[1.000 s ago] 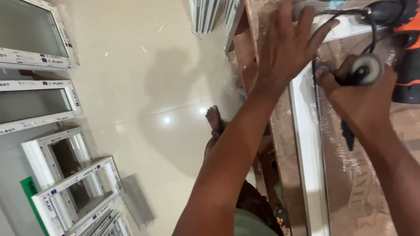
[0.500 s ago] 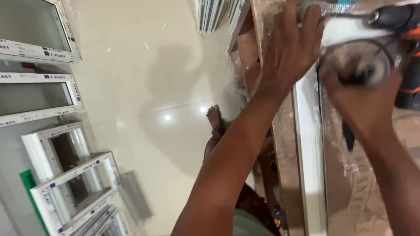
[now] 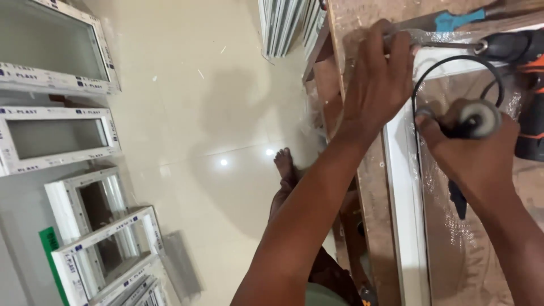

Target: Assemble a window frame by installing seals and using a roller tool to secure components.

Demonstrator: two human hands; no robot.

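My left hand [image 3: 378,85] lies flat, fingers spread, on the top corner of a white window frame [image 3: 403,204] that rests on a wooden workbench [image 3: 371,187]. My right hand [image 3: 467,150] is closed around a roller tool with a round grey end [image 3: 480,118], its dark tip pointing down against the mesh [image 3: 453,238] inside the frame. A black rubber cord [image 3: 447,65] loops from the tool across the frame's corner. An orange and black drill [image 3: 527,90] lies just right of my right hand.
A blue-handled tool [image 3: 453,20] lies at the bench's far end. Several white window frames [image 3: 56,136] lean and stack on the tiled floor at left, more [image 3: 286,25] stand behind the bench. My bare foot [image 3: 285,167] is beside the bench.
The view has shifted slightly. My right hand with the roller tool moved a little down along the frame; the cord loop has opened wider. My left hand stays on the corner.
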